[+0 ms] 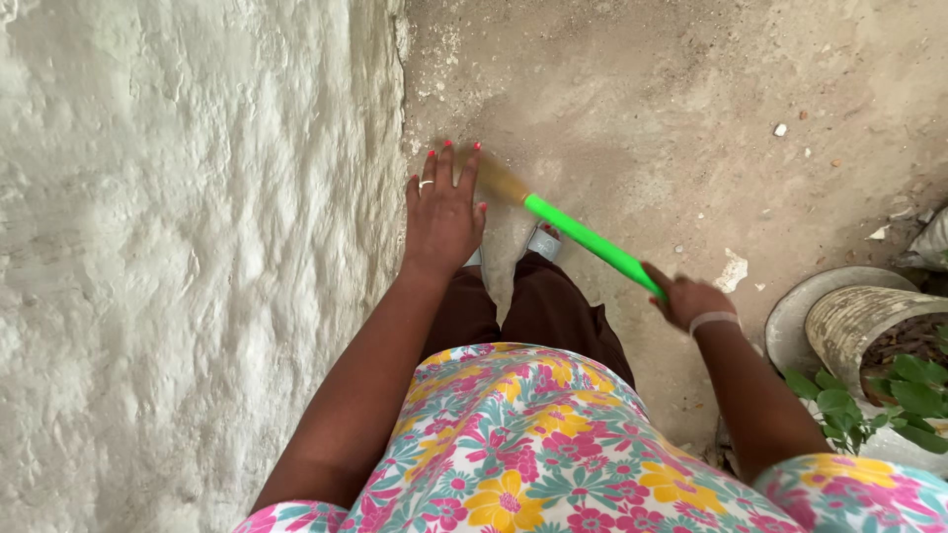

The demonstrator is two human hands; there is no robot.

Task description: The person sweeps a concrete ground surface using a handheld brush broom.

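My right hand [688, 300] grips the end of a bright green broom handle [591, 244]. The handle slants up to the left, where blurred straw-coloured bristles [497, 181] meet the dusty concrete floor [652, 109]. My left hand [443, 209] is held out flat with fingers spread, holding nothing, just left of the bristles and close to the rough white wall [188, 257]. It wears a ring and has red nails.
A round weathered plant pot [859, 321] with green leaves [869, 400] stands on a saucer at the right. Small stones and white scraps [732, 270] lie scattered on the floor. My feet in sandals [544, 240] show below the broom.
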